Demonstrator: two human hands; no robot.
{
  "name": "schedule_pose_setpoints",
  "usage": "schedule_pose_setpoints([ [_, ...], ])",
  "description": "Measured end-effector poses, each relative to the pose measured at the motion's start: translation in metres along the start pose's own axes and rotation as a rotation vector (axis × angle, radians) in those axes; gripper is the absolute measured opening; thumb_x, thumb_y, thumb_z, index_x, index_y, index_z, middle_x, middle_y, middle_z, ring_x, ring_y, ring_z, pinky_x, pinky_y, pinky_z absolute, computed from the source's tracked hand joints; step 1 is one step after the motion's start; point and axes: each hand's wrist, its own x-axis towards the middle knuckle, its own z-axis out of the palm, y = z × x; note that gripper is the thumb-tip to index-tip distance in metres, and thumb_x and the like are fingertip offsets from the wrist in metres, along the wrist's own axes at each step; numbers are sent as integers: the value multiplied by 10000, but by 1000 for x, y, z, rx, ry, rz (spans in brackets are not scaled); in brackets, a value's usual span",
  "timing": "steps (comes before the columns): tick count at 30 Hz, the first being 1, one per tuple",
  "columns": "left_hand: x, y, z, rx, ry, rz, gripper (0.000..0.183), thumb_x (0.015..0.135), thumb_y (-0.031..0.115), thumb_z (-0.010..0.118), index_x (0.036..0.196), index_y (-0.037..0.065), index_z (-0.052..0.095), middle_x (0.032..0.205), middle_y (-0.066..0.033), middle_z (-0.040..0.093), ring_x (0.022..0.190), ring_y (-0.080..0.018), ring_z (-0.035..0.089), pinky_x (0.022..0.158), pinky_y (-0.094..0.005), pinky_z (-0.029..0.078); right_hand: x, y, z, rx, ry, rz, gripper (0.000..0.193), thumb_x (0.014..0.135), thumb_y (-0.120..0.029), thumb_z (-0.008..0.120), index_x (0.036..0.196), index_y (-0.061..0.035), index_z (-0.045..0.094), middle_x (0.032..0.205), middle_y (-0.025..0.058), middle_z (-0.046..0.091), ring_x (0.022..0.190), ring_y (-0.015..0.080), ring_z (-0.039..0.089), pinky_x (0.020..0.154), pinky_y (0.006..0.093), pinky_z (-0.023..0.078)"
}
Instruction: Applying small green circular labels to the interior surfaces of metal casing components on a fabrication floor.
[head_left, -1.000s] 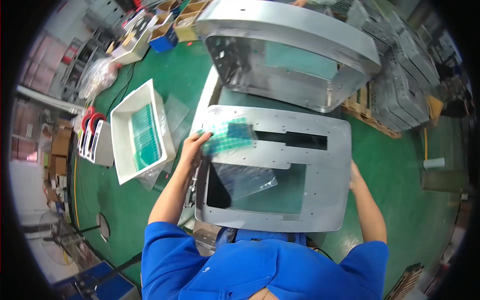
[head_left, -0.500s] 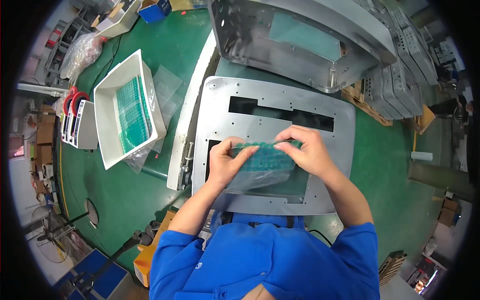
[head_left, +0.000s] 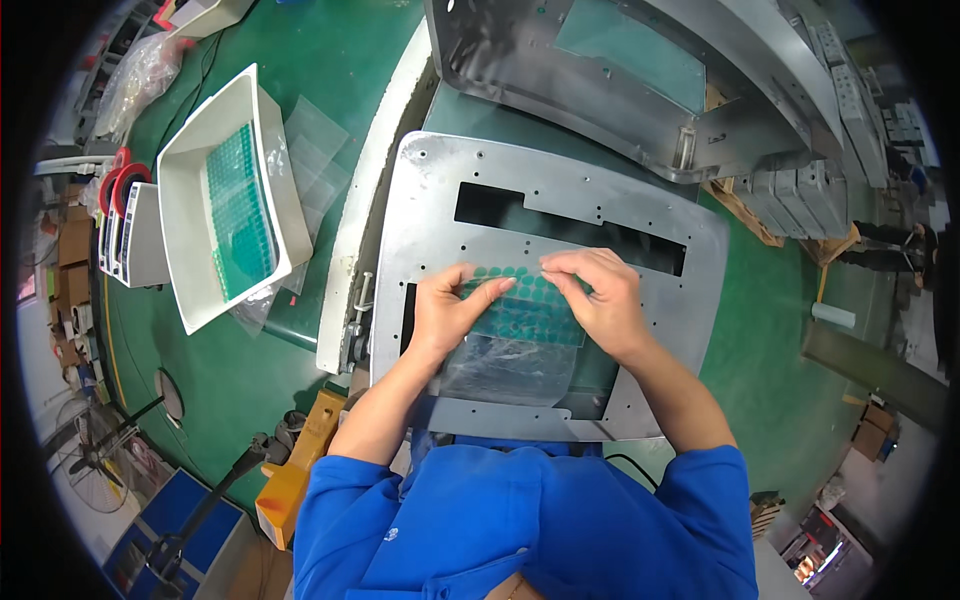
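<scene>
We see a white plastic bin [head_left: 182, 215] standing tilted in view to the left, and in it lie flat sheets of green round dots [head_left: 240, 205], stacked so that we cannot count them. Clear plastic bags [head_left: 318, 150] lie just beside its right wall. At the lower left a blue-topped box [head_left: 185, 530] is partly covered by a dark arm-like stand, and its inside we cannot make out. The deep grey metal housing [head_left: 620, 115] beyond the work is cut off by the top edge. Under the hands, the flat grey metal panel [head_left: 425, 215] has its lower window partly hidden by clear film [head_left: 505, 372]; whether that film hangs from the sheet above it or lies apart, we cannot tell. The dotted green sheet [head_left: 530, 312] is between our two hands, over the panel's middle. Our left hand [head_left: 447, 308] has thumb and fingers clamped on its upper left part. Our right hand [head_left: 603, 300] brings thumb and forefinger close together at its upper edge, but we cannot tell whether they grip the sheet, one dot or nothing.
</scene>
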Motion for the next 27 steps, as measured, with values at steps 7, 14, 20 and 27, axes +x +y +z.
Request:
schedule_pose_setpoints([
  [7,12,-14,1,-44,149,-100,166,700,141,721,693,5,626,581,25,553,552,-15,434,480,-185,355,27,23,11,211,64,118,45,734,10,571,757,-5,536,820,82,577,716,152,556,637,262,435],
  [14,10,-11,2,-90,169,-42,148,714,114,704,736,-11,627,613,16,568,570,-17,441,497,-182,360,67,52,14,-14,-92,283,44,743,-43,576,782,-24,567,741,40,500,601,126,449,593,252,390],
  [20,10,-9,2,-125,154,-40,147,718,114,700,752,-12,631,653,-4,605,593,-21,479,524,-177,390,70,50,17,-101,-138,368,32,747,-99,569,763,-77,586,797,43,537,757,197,541,669,319,420],
  [27,10,-11,1,-136,150,-37,149,720,120,700,751,-9,632,631,6,593,576,-18,467,507,-176,378,70,49,21,-181,-113,349,27,746,-107,568,741,-93,591,782,36,539,747,200,545,651,329,428],
])
